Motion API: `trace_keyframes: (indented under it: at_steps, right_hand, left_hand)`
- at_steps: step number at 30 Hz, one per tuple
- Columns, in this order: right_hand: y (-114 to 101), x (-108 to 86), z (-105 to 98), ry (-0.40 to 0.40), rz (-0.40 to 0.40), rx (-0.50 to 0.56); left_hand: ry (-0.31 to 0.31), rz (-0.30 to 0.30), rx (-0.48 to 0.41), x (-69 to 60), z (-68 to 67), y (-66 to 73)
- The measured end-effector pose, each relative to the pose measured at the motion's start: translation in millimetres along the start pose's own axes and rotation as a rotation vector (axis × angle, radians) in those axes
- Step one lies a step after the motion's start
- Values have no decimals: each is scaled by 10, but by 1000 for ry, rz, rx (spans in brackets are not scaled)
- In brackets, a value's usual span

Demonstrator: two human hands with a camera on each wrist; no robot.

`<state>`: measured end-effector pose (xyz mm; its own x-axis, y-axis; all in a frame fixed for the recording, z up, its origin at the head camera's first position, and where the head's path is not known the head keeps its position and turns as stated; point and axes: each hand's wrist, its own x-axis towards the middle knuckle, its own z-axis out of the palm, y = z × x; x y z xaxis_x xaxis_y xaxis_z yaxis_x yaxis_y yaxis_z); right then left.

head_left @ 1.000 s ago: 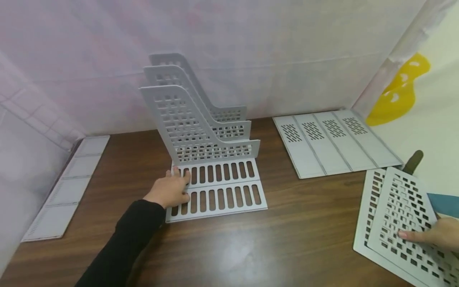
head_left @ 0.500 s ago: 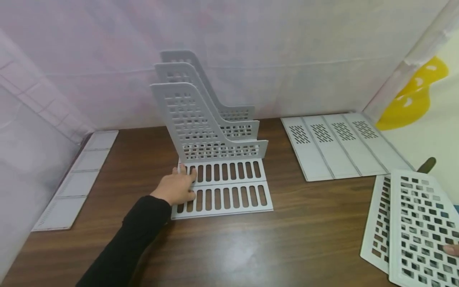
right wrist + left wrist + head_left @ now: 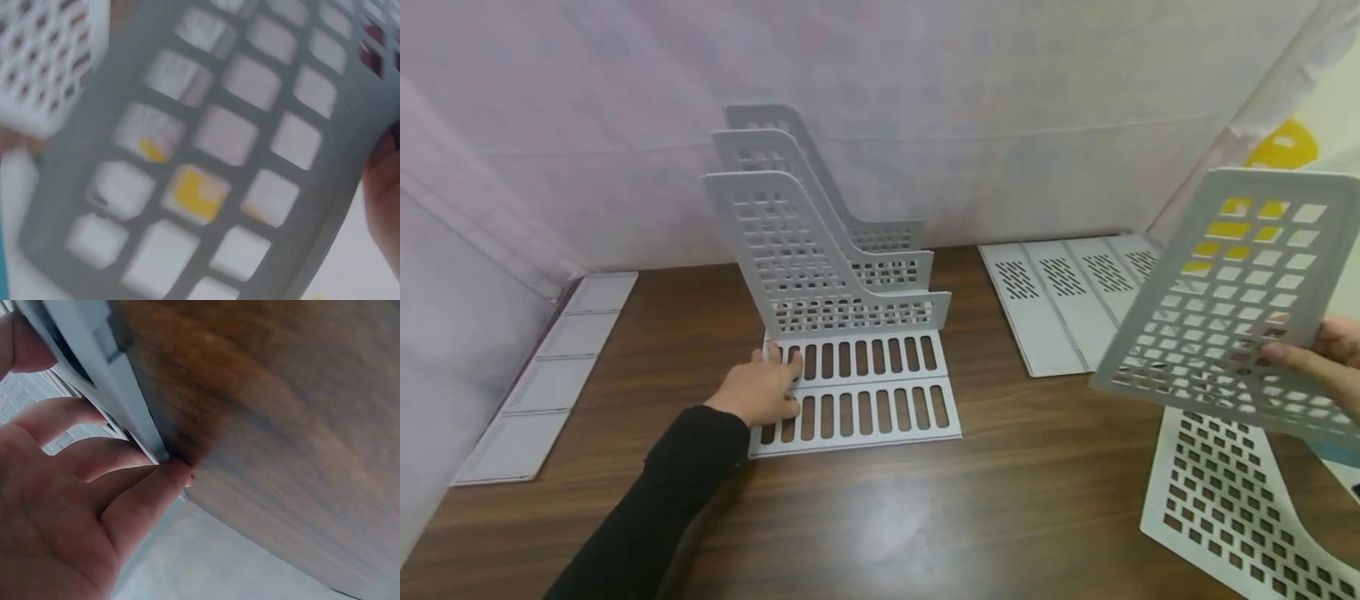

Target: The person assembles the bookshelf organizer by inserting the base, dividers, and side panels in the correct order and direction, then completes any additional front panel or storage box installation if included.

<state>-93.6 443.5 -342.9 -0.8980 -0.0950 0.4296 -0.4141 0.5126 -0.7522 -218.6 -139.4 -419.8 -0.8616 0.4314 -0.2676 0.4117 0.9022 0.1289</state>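
Note:
My left hand (image 3: pixel 756 390) grips the left end of a grey slotted base (image 3: pixel 846 410), its thumb and a finger over the slots. In the left wrist view, bent fingers of the left hand (image 3: pixel 94 481) meet the edge of the base (image 3: pixel 119 381), low against the table. Several upright perforated dividers (image 3: pixel 790 250) stand behind the front slots. At the right, my right hand (image 3: pixel 1326 358) holds a perforated panel (image 3: pixel 1195 287) raised, thumb across its face. The right wrist view shows this panel (image 3: pixel 69 181) blurred, with part of the right hand (image 3: pixel 382 187) at its edge.
A second perforated panel (image 3: pixel 1213 492) lies at the table's right side, below the raised one. A wide grey slatted panel (image 3: pixel 1052 325) lies back right, partly covered from view. A narrow grey segmented panel (image 3: pixel 553 367) lies along the left side. A pale curtain (image 3: pixel 1000 100) hangs behind.
My right hand has lifted the upper perforated panel off the other one and tilted it upright, up and to the left. My left hand keeps its place on the slotted base.

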Motion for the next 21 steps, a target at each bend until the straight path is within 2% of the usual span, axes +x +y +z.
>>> trace_keyframes:
  at_steps: [1, 3, 5, 7, 10, 14, 21]
  right_hand:
    - [-109, 71, 138, -38, -22, 6]
    - [-262, 165, 365, -42, -42, -160]
    - [-408, 233, 565, -62, -7, -277]
    - [-481, 282, 711, -65, 20, -326]
    - [-518, 354, 863, -86, 47, -300]
    - [-502, 447, 1032, -118, 34, -251]
    - [-451, 537, 1317, -139, 11, -234]
  left_hand:
    - [1, -4, -1, -6, 2, 1]
    - [8, -4, 4, -14, 8, -5]
    - [13, 1, 8, -18, 5, -4]
    - [16, 6, 11, -11, 0, 7]
    - [18, 4, 18, 1, -7, 28]
    - [11, -5, 23, -2, -8, 42]
    - [10, -10, 11, -32, -16, 35]
